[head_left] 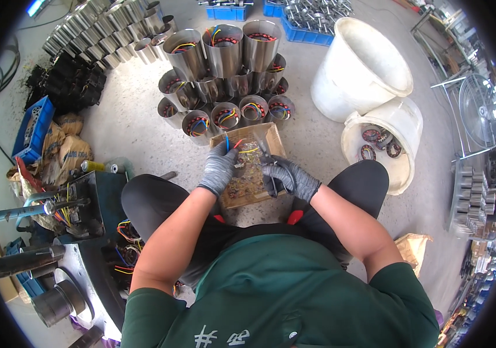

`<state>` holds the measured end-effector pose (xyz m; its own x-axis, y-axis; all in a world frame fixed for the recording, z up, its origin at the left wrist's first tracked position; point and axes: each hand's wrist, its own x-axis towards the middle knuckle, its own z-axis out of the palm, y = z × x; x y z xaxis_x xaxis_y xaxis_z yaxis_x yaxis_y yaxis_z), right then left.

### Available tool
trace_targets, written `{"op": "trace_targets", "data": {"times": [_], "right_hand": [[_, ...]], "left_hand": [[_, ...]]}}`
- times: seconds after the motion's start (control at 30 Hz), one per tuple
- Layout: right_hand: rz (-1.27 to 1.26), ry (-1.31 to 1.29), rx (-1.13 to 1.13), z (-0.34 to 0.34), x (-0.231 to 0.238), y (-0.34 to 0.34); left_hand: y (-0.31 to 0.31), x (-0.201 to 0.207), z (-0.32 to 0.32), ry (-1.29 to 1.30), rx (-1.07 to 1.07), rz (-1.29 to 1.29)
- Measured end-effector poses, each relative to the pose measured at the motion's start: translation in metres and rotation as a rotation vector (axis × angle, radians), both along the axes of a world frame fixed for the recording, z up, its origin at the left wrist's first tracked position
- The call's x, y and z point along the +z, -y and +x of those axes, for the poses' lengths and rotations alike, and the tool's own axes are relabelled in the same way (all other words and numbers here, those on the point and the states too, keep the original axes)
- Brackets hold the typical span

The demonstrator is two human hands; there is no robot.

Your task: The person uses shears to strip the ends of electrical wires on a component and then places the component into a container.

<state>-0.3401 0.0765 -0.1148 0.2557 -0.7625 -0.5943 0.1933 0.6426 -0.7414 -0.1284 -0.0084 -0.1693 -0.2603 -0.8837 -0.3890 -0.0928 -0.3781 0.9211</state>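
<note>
My left hand [219, 169], in a grey knit glove, is closed around coloured wires [238, 145]; blue, red and yellow ends stick out past the fingers. On the other side my gloved right hand [291, 178] grips a dark-handled hand tool [266, 158], pliers or scissors; which of the two I cannot tell. Its metal end points away from me, near the yellow wire. Both hands are over a shallow cardboard box [275, 139] between my knees, with small coloured scraps on its bottom. Whatever the wires join to is hidden by the left hand.
Beyond the box stand stacked steel cylinders [223, 58] with wound coils inside. To the right, one white bucket [332, 87] is upright and another [410, 124] lies tipped, holding several coils [368, 152]. A machine [106, 200] stands close at my left; a fan [481, 110] is far right.
</note>
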Motion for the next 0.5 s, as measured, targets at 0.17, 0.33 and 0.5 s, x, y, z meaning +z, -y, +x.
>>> {"op": "trace_targets", "data": {"times": [0.17,0.33,0.5], "right_hand": [[-0.005,-0.096,0.218,0.006,0.009,0.001],[0.055,-0.08,0.191,0.006,0.014,0.006],[0.104,0.013,0.239,-0.001,0.015,0.011]], "left_hand": [[-0.005,0.002,-0.006,-0.016,-0.044,-0.057],[-0.017,0.051,-0.017,0.059,-0.099,0.058],[-0.014,0.018,-0.013,0.098,-0.178,-0.028]]}}
